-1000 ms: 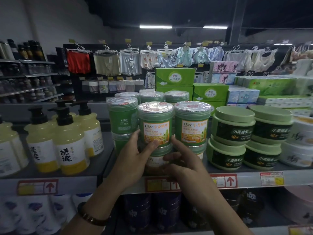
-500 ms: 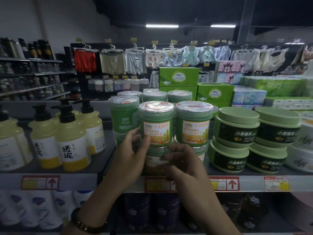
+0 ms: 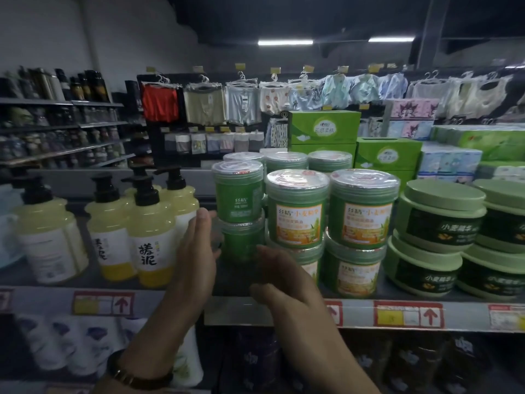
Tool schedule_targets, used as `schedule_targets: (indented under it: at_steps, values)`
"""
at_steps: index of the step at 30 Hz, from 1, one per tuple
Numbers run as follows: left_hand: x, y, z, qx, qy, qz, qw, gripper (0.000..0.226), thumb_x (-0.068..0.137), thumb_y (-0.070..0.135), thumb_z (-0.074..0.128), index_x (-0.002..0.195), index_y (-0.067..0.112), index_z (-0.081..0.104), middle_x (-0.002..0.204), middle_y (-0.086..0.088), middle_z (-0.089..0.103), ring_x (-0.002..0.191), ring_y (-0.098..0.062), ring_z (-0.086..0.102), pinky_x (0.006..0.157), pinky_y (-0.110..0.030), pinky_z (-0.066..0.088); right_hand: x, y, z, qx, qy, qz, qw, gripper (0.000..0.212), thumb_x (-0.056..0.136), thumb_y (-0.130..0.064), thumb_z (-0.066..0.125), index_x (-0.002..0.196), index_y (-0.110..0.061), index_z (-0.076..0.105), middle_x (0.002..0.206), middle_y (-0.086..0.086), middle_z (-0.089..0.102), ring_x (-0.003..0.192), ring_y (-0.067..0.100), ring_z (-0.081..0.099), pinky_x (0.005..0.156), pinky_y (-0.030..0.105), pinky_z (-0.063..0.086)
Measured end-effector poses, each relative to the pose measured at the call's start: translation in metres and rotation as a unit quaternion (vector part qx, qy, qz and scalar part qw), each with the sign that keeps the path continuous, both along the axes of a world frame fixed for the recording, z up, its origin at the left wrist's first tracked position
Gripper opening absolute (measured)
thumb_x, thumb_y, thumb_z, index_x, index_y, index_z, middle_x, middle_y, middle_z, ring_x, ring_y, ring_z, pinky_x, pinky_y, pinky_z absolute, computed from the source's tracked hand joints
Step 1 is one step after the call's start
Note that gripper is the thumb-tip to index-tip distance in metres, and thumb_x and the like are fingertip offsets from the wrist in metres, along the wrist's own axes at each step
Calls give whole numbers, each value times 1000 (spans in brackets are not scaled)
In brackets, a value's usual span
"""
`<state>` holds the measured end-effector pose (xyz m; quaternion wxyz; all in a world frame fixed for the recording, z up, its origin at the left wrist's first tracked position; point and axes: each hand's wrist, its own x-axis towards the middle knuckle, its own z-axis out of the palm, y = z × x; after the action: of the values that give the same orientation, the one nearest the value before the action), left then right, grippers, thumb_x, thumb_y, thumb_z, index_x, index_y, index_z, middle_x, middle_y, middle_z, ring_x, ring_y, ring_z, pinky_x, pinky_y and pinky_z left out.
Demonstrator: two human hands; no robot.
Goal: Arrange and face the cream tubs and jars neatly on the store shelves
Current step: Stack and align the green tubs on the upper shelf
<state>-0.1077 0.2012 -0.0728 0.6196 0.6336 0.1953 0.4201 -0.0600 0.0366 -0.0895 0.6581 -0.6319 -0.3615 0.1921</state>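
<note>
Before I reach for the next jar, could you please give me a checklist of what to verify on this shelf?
1. Is the left hand free: ok, its fingers are straight and hold nothing.
2. Is the right hand free: ok, its fingers are relaxed in front of the lower middle jar and hold nothing.
3. Is the top left jar faced: not ok, it shows a plain green side instead of the orange label.
4. Is the lower left jar faced: cannot tell, it is dark and no label shows.
5. Are the top middle jar and the top right jar faced: ok, their orange labels point forward.
</note>
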Motion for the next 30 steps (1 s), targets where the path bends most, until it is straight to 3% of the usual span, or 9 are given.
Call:
schedule_targets:
  at_steps: [3, 6, 9, 11, 13, 14, 18, 21, 30]
  values:
    - [3, 14, 5, -21, 20, -28, 999, 94, 83, 78, 27, 158, 23, 41, 158, 4, 44, 141, -13, 44, 112, -35, 39, -7, 18, 4, 8, 9, -16, 1000, 52, 75, -30, 66, 125, -47, 61, 110, -47, 67, 112, -22, 60, 97, 11, 48]
    - [10, 27, 9, -59, 24, -61, 996, 86, 90, 76, 25, 157, 23, 41, 144, 5, 46, 131, -10, 43, 110, -33, 36, -12, 31, 11, 13, -4, -6, 1000, 43, 92, -22, 67, 124, -49, 61, 108, -50, 65, 107, -26, 58, 86, 1, 45]
    - [17, 41, 9, -69, 34, -76, 994, 91, 87, 80, 28, 154, 21, 45, 135, 5, 54, 121, -10, 51, 107, -34, 39, -14, 44, 12, 18, -27, -16, 999, 50, 87, -28, 61, 134, -46, 62, 125, -34, 69, 119, -14, 60, 104, 22, 48]
    - [23, 47, 8, -69, 34, -78, 994, 66, 101, 71, 24, 131, 30, 67, 109, 15, 70, 103, -4, 60, 95, -30, 43, -14, 53, 11, 21, -31, -28, 999, 60, 84, -31, 59, 142, -43, 58, 132, -28, 68, 125, -8, 60, 112, 33, 47]
    - [31, 53, 6, -76, 40, -94, 992, 68, 104, 70, 21, 87, 43, 81, 85, 20, 78, 95, -3, 69, 83, -27, 50, -14, 61, 10, 19, -38, -35, 998, 64, 84, -33, 60, 147, -42, 54, 137, -24, 66, 130, -4, 59, 116, 39, 45]
    - [33, 56, 5, -79, 40, -104, 991, 70, 103, 72, 21, 77, 46, 81, 85, 17, 79, 96, -6, 73, 80, -27, 54, -13, 65, 9, 16, -40, -39, 998, 67, 83, -36, 61, 149, -43, 52, 140, -22, 65, 133, -1, 58, 117, 42, 44]
    - [45, 67, 2, -104, 32, -123, 986, 72, 99, 78, 24, 92, 37, 82, 105, -1, 81, 106, -19, 76, 98, -45, 55, -8, 75, 8, 11, -42, -48, 998, 76, 76, -47, 60, 151, -47, 47, 146, -16, 63, 137, 8, 57, 117, 48, 44]
    - [53, 68, 3, -116, 32, -141, 983, 76, 102, 74, 18, 83, 41, 83, 99, -2, 82, 96, -17, 78, 96, -44, 56, -5, 80, 7, 7, -39, -48, 998, 72, 76, -46, 60, 148, -49, 49, 144, -16, 64, 136, 8, 58, 117, 48, 44]
    - [60, 74, -3, -116, 17, -142, 983, 80, 91, 86, 25, 107, 32, 81, 117, -11, 78, 114, -30, 73, 108, -54, 50, 0, 78, 8, -17, -25, -44, 999, 71, 76, -28, 62, 143, -48, 54, 128, -18, 73, 121, 4, 67, 110, 44, 52]
